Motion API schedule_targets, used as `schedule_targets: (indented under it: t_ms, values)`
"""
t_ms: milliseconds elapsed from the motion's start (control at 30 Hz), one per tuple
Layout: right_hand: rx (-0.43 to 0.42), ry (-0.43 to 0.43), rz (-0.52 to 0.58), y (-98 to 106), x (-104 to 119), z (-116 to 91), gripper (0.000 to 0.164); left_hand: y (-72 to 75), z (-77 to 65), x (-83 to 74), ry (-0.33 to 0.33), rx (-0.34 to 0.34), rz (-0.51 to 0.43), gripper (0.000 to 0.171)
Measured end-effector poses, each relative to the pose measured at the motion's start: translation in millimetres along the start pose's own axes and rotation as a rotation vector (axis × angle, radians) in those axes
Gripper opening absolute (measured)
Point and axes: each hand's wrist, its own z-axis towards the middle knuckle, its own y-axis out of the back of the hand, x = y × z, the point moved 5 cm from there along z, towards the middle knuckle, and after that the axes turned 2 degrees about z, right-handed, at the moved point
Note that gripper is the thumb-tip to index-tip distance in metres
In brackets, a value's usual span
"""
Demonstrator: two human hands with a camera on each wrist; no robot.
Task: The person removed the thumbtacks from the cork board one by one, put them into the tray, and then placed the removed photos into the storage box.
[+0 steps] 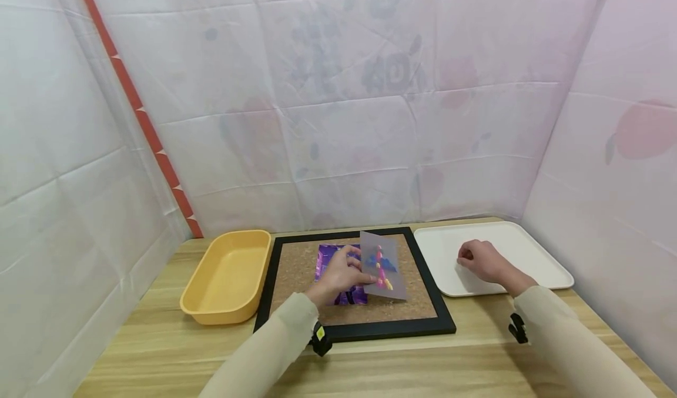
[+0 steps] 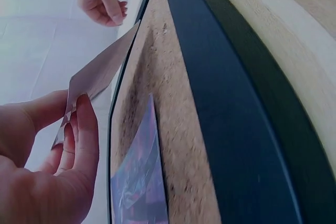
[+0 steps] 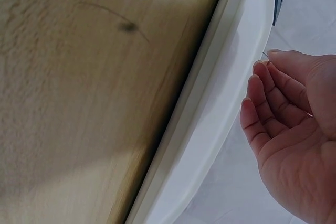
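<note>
No lettering can be read. Faint grey-blue marks (image 1: 394, 74) shaped like characters show on the white patterned sheet (image 1: 344, 136) at the back, but they are too pale and blurred to make out.

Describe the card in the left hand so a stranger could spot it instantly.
Find the black-framed corkboard between the yellow tub and the white tray. Over its right half, the left hand holds a greyish card at a tilt. Unlike the purple sheet lying on the board, it bears a pink-and-yellow shape against blue.
</note>
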Motion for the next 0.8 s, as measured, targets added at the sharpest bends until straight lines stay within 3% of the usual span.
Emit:
schedule_targets:
  t_ms: [367, 667, 800]
  values:
    - [0.008, 0.013, -0.030, 1.4, -1.8, 3.3, 0.008, 28.3, -10.8, 0.3, -0.017, -0.027, -0.008, 0.048]
    - [0.014, -0.004, -0.033, 0.1, -5.4, 5.9, 0.009, 56.1, -25.1, 2.4, 0.003, -0.047, -0.037, 0.044]
    - [0.021, -0.024, -0.036, -1.1, -9.3, 6.1, 0.009, 71.1, -31.2, 3.2, 0.003, -0.060, 0.012, 0.043]
